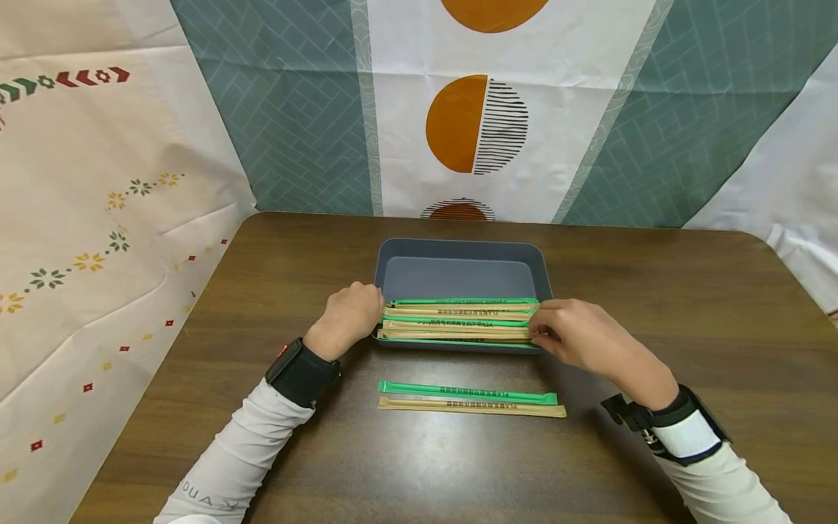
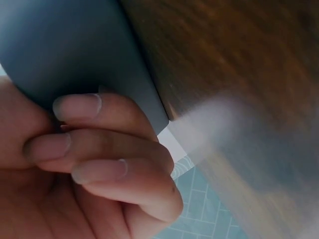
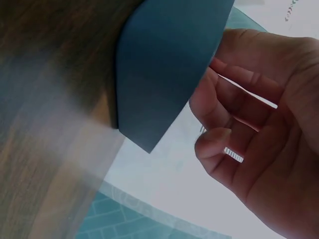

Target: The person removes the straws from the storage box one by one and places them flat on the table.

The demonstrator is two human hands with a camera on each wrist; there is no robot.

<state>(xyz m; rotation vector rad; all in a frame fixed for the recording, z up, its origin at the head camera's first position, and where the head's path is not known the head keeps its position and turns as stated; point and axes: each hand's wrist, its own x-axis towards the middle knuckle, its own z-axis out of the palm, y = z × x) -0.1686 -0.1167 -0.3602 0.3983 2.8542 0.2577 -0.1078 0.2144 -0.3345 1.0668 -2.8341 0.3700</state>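
A grey rectangular tray [image 1: 458, 275] holds a row of paper-wrapped straws [image 1: 458, 323], green and tan, along its near half. My left hand [image 1: 352, 309] is at the tray's left rim, by the straws' left ends. In the left wrist view its fingers curl beside the tray's outer wall; its grip is partly hidden. At the right rim, my right hand [image 1: 576, 336] pinches at the straws' right ends, thumb and index over the rim. Its other fingers bend loosely outside the tray wall [image 3: 164, 74]. Printed lettering runs along the wrappers.
In front of the tray, a green wrapped straw [image 1: 468, 393] and a tan wrapped straw [image 1: 471, 407] lie side by side on the brown wooden table [image 1: 294, 451]. A patterned cloth [image 1: 301, 109] hangs behind the table's far edge.
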